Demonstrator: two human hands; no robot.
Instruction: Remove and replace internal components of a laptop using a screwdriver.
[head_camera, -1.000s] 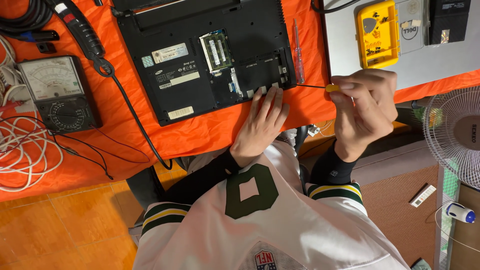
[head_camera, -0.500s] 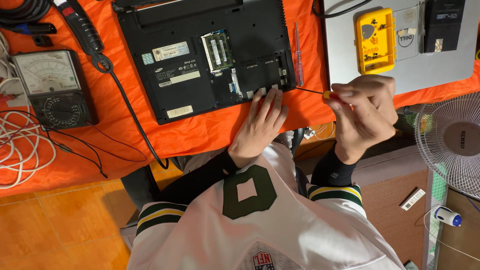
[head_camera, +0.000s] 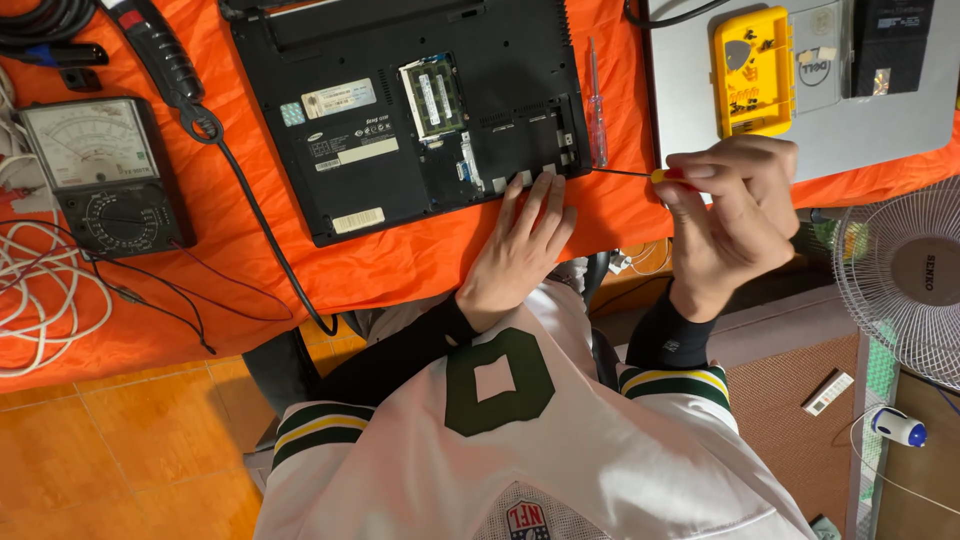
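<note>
Since the earlier frames little has moved. The left hand stays flat on the near edge of the laptop, and the right hand still pinches the small screwdriver. The view has drifted slightly, so the fan sits more inside the frame.

Count, largest first:
- One orange cloth covering the table.
- One black laptop, upside down, bottom cover off, one green memory module exposed.
- One silver closed laptop at upper right, carrying one yellow parts tray and one black block.
- One white fan at the right edge.
- One analog multimeter at left.
- One coil of white cable below it.
- Two screwdrivers: one clear-handled, lying just right of the black laptop; one in the right hand.

Left hand: open, fingers spread narrow, palm down, fingertips touching the laptop's edge.
Right hand: closed around the red-and-yellow handle, thin shaft pointing left, tip at the laptop's right corner.
</note>
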